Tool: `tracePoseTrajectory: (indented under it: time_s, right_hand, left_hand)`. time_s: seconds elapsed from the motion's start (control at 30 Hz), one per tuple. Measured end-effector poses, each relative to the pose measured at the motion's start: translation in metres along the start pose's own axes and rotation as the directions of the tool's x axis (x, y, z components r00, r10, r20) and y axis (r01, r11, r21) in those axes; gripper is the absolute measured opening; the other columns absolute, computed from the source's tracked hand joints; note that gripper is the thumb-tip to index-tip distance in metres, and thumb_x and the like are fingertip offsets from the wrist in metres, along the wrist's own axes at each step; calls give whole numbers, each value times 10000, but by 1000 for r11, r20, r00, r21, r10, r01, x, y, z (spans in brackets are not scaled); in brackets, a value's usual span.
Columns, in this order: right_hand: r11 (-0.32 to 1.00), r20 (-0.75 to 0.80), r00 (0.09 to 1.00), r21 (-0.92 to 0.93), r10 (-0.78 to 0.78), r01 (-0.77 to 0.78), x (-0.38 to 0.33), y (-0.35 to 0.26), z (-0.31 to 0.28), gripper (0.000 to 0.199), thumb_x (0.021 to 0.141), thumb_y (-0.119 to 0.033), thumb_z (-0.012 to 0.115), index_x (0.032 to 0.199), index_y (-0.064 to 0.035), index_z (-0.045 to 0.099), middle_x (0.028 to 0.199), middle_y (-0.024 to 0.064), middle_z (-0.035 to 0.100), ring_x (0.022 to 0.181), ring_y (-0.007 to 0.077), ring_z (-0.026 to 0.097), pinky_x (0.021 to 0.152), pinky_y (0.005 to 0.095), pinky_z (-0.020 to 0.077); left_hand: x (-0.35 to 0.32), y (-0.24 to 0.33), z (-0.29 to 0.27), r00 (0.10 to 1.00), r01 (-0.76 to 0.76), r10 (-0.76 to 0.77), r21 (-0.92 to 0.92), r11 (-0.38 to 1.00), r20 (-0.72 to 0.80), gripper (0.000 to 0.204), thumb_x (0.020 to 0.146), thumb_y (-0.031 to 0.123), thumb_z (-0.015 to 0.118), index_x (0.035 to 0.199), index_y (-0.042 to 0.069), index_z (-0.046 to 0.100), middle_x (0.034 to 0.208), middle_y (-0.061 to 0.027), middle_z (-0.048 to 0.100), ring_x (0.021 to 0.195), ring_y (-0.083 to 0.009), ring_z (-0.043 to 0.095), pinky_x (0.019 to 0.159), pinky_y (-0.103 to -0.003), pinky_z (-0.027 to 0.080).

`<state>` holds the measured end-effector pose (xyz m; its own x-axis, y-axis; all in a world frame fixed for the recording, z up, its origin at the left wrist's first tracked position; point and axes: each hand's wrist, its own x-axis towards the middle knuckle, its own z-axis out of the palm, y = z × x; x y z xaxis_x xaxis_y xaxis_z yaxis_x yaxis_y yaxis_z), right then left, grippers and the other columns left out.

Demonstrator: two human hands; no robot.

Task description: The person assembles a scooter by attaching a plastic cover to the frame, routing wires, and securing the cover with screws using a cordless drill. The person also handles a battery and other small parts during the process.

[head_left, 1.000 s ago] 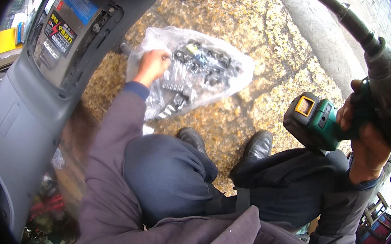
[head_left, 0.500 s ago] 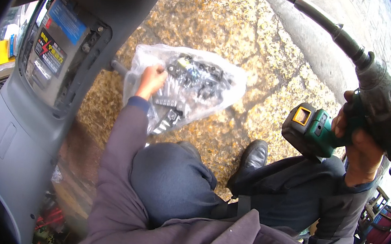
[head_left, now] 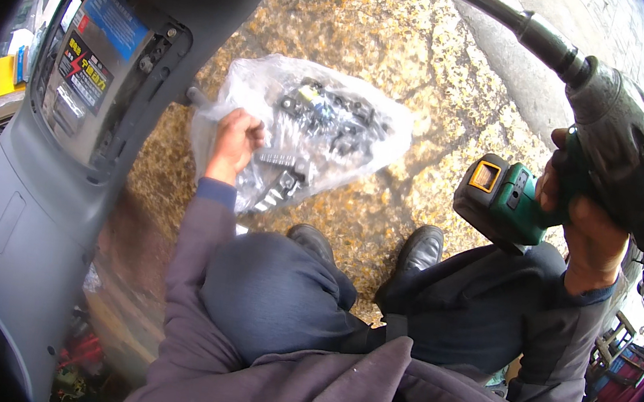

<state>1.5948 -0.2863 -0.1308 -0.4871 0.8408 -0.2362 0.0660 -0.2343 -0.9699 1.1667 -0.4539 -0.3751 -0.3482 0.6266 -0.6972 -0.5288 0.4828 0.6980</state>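
Note:
My left hand is closed on the edge of a clear plastic bag lying on the ground in front of me. Black and grey hardware pieces show through the film, among them a ribbed bracket-like piece close to my fingers. Any small piece inside that fist is hidden. On the right, my right hand is wrapped round the grip of a green and black cordless impact wrench. Its battery pack sticks out to the left, and a long dark shaft runs up past the top edge.
At the left rises a grey plastic scooter body, its opening showing a labelled battery box. Speckled stone ground lies under the bag, with a paler paved strip beyond. My shoes and bent knees are below the bag.
My left hand has come slightly back toward me and left, drawing the bag's near-left edge with it. The wrench has shifted a little up and left in the picture, still in my right hand.

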Motion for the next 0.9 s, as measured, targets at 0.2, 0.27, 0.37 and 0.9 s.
tracePoseTrajectory:
  time_s: [0.2,0.27,0.37,0.9]
  right_hand:
    - [1000,-26,999,-4,-30,30,0,0,8,735,709,-263,804,1287,68,492,1203,193,599,737,197,598,693,336,479]
    - [1000,-20,999,2,-29,29,2,0,10,740,713,-277,808,1284,75,495,1132,180,618,735,193,598,687,326,476]
    - [1000,32,999,-12,9,-8,2,-1,8,752,719,-305,815,1280,85,498,1004,147,638,737,188,599,680,312,470]
    - [901,195,883,-3,426,-434,-33,-26,33,529,733,-14,822,1219,-90,628,1113,23,677,1038,162,614,916,332,487]
  left_hand:
    - [-30,-9,4,1000,-27,26,59,998,18,98,904,89,601,890,108,506,764,-42,597,656,-120,594,545,-253,499]
    - [-40,-10,7,999,-18,16,26,999,39,81,914,91,597,917,94,516,780,-44,600,666,-119,596,552,-253,500]
    - [-53,-7,7,991,26,-12,-105,994,132,51,933,111,604,966,79,582,812,-37,600,679,-120,573,564,-255,479]
    - [-160,108,56,980,-25,94,-361,932,176,371,905,27,490,1266,-43,542,1017,-149,656,883,-224,659,801,-334,573]
